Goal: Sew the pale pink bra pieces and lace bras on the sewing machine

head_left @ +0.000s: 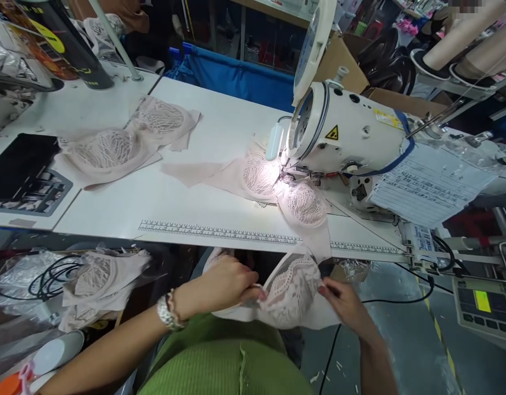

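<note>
At the far left a dark bottle (74,46) stands on the white table (117,211), with a dark flat device (20,164) nearer, at the table's left end. To their right lies a pale lace-cupped bra (108,151), spread flat; below the near edge, on the left, more lace pieces (94,277) are heaped beside clear plastic and a black cable. The left hand (232,281), a patterned band (168,311) at its wrist, pinches the left side of a held lace bra (292,291), which is just off the table's near edge, in front of the green top (220,362). Farther off, a second bra (259,175) lies under the lit needle area, its right end hanging over the edge; whether it joins the held piece I cannot tell. The right hand (341,300) grips the held bra's right side, apart from the left hand. Farther right are the sewing machine (355,129), a handwritten sheet (432,184) and, nearer, a control box (481,310).
</note>
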`<state>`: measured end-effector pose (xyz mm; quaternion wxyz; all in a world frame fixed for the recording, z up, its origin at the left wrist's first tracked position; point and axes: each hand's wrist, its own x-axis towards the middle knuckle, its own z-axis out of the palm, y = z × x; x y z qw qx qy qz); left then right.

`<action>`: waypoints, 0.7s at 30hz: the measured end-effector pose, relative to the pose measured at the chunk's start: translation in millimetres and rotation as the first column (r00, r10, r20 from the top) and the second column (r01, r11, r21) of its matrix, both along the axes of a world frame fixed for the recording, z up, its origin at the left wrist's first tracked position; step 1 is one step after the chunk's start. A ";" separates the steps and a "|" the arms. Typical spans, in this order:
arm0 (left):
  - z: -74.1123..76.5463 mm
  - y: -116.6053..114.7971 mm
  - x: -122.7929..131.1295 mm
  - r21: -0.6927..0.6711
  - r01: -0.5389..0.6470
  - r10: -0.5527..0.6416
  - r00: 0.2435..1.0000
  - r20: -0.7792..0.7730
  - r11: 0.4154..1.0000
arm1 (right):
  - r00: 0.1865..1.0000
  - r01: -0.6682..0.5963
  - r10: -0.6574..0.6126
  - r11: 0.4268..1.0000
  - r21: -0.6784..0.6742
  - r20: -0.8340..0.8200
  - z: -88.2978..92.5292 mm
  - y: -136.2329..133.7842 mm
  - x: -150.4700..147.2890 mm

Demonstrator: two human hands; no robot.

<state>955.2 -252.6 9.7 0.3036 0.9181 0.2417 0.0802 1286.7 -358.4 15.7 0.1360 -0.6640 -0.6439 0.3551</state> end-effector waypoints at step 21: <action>33.9 156.2 42.2 0.314 0.075 -0.110 0.990 0.093 0.947 | 0.868 -0.023 -0.246 0.848 0.530 0.432 35.9 206.7 -33.6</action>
